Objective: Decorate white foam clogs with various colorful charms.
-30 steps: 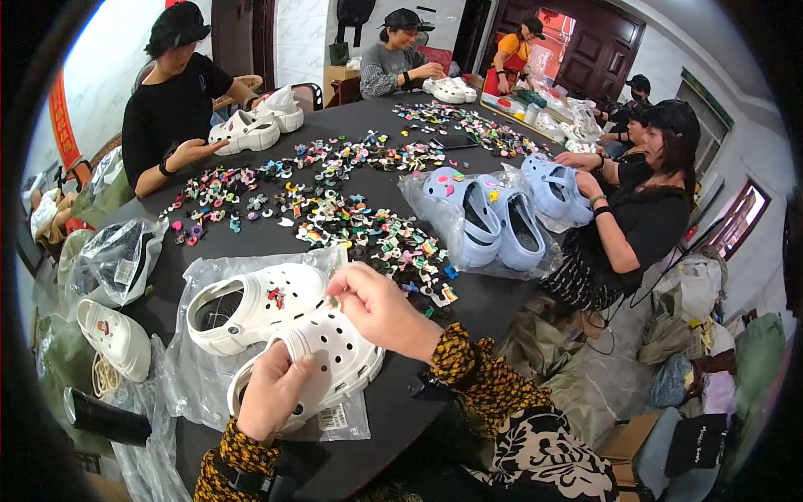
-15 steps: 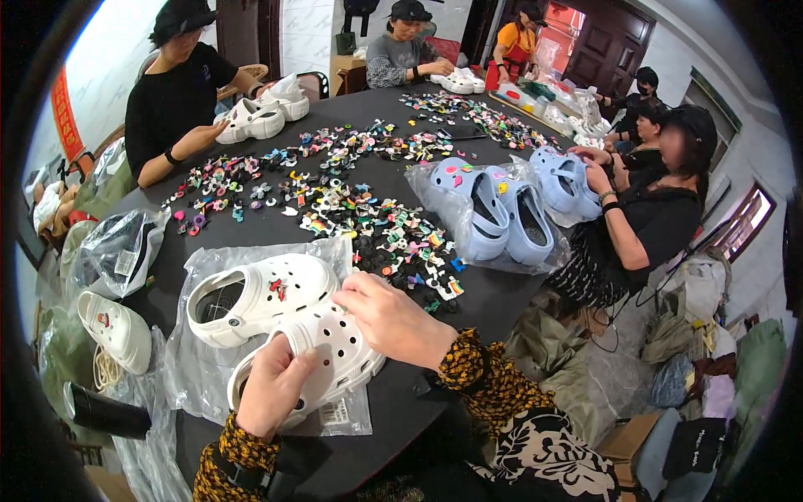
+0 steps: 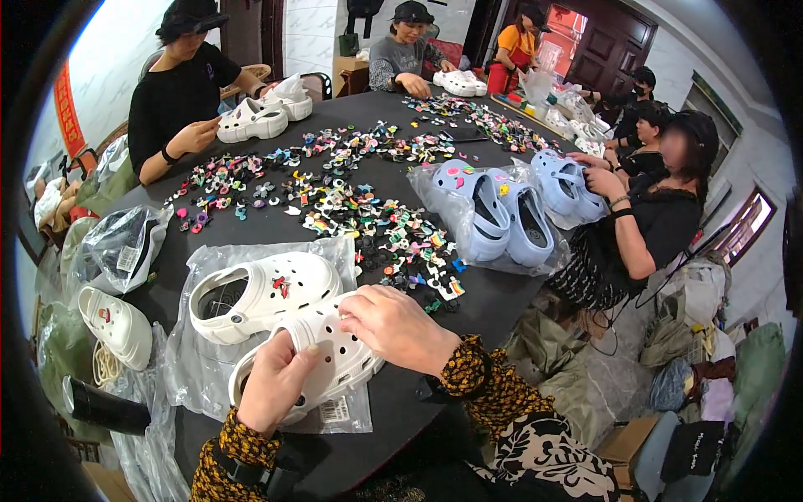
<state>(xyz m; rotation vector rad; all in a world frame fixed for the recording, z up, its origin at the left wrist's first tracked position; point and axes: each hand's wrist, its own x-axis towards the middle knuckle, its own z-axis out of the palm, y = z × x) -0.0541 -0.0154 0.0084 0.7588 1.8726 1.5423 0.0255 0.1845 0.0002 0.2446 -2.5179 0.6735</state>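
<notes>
The white clog [image 3: 322, 356] sits on a plastic bag [image 3: 201, 351] at the table's [image 3: 502, 305] near edge; it looks light, soft and bendy, best held by its sides; left hand [image 3: 276, 389] clasps its heel, right hand [image 3: 397, 326] presses fingertips on its holed top; a second clog [image 3: 263, 293] lies just behind.

head view, looking down, table [image 3: 418, 402] near

The white perforated foam-like clog [image 3: 322, 356] looks matt and smooth, same as the second white clog [image 3: 259, 294] beside it. Both sit on a crinkly clear plastic bag [image 3: 196, 368], pretty glossy. The dark round desk [image 3: 493, 305] has a dull sheen. The small colourful charms [image 3: 368, 226] look like shiny rubbery plastic.
</notes>
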